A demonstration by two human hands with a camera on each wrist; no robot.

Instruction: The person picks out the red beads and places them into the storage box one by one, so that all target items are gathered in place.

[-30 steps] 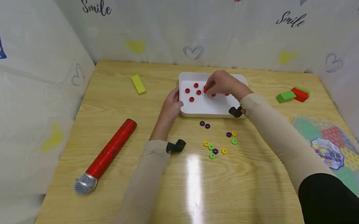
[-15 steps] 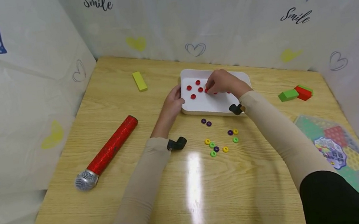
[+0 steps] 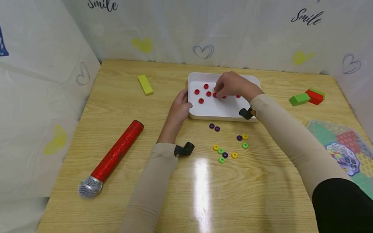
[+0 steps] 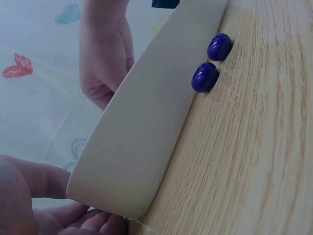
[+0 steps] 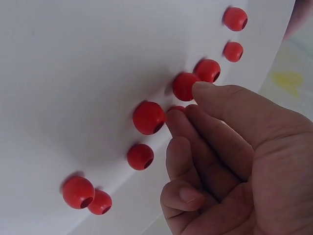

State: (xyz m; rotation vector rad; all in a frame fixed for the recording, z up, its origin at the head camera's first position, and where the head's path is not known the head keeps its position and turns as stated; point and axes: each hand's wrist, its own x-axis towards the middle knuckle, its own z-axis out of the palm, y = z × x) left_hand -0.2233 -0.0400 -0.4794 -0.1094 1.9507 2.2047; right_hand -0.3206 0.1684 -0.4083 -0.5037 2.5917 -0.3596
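Note:
A shallow white tray (image 3: 214, 111) stands toward the back of the table, with several red beads (image 3: 201, 100) on its floor. My left hand (image 3: 179, 109) grips the tray's left end, thumb at the rim and fingers curled beneath, as the left wrist view shows. Over the tray, my right hand (image 3: 233, 86) has its thumb and fingertips at a red bead (image 5: 186, 87), pinching it low over the floor. Another red bead is partly hidden behind those fingertips. Two purple beads (image 4: 219, 47) lie on the table beside the tray's near wall.
Nearer on the table (image 3: 170, 211) lie loose yellow (image 3: 234, 155), green (image 3: 245, 145) and purple beads. A red microphone (image 3: 117, 152) is at left, a yellow block (image 3: 145, 85) behind it. Green and red blocks (image 3: 315, 96) and a clear bead case (image 3: 348, 151) sit at right.
The view has shifted slightly. Both hands keep nearly the same places, left at the tray's end and right at the red beads.

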